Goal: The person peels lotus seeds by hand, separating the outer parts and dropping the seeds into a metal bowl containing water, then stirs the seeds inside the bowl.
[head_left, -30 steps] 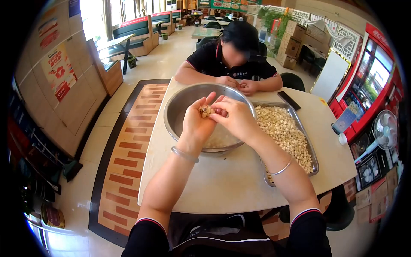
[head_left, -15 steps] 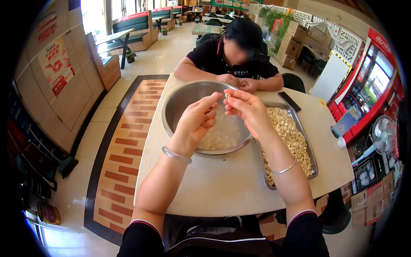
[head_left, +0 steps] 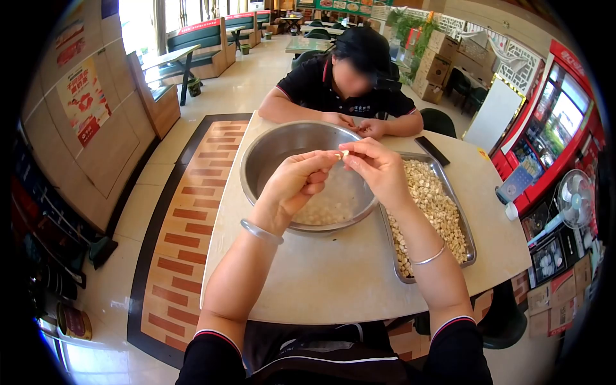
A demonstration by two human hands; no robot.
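Over the steel basin (head_left: 251, 183) my two hands meet, fingertips almost touching. My left hand (head_left: 300, 176) is closed in a pinch on a small pale piece of lotus seed (head_left: 338, 156). Between the thumb and fingers of my right hand (head_left: 380, 170) is another pale piece (head_left: 346, 153), right beside the first. The basin holds cloudy water with pale seeds (head_left: 324, 210) at the bottom. To the right, partly behind my right forearm, a metal tray (head_left: 473, 247) is heaped with cream-coloured lotus seeds (head_left: 436, 205).
Across the table (head_left: 308, 282) sits a person in a black cap (head_left: 362, 51), hands together behind the basin's far rim. A dark flat object (head_left: 432, 151) lies beyond the tray. A small white cup-like item (head_left: 511, 210) is at the table's right edge.
My hands have lowered slightly and come closer together. The single seed seen in my right fingertips now shows as two pale pieces, one at each hand.
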